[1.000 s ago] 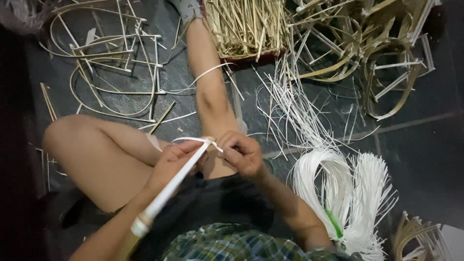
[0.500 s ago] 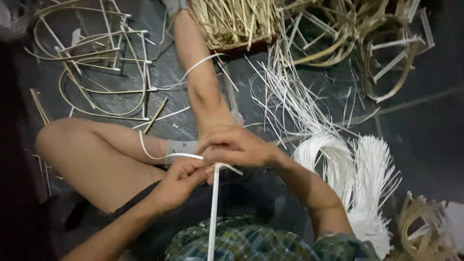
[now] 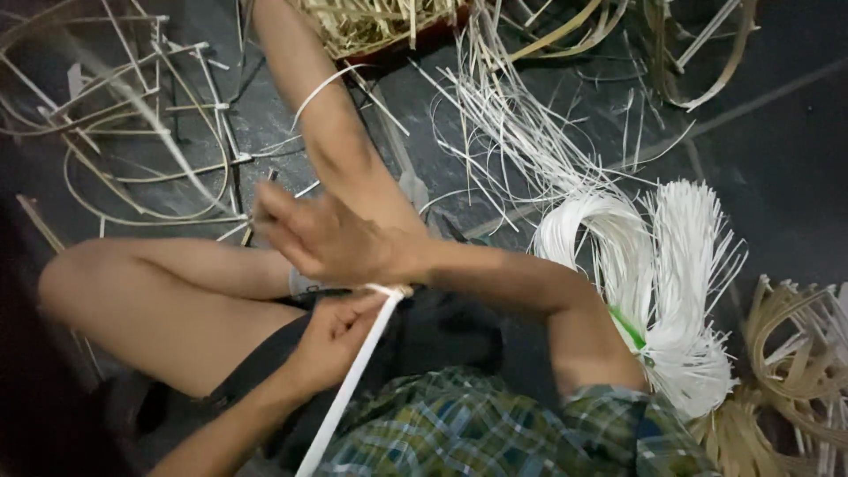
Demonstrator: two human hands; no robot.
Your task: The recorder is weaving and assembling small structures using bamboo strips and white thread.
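Your left hand is closed around a white-wrapped rod just below its upper end, held over your lap. The rod's long axis runs from lower left, near your plaid shirt, up and to the right to a wrapped tip that sits right under your right wrist.

Your right hand crosses above the left, fingers half curled and pointing left. A thin white strip arcs over your outstretched shin, and you look to be drawing it out, but the grip itself is blurred, so I cannot tell what the fingers pinch. The left hand is the nearer to the rod; the right is touching or just above its tip.

Surface: dark floor; you are seated on it, left knee bent out to the side.

Room about you:
- bundle of white strips, looped and tied with a green band, just right of your right arm
- loose white strips fanned out beyond it
- bent cane frames at upper left
- tray of split cane at top
- more cane hoops at right edge
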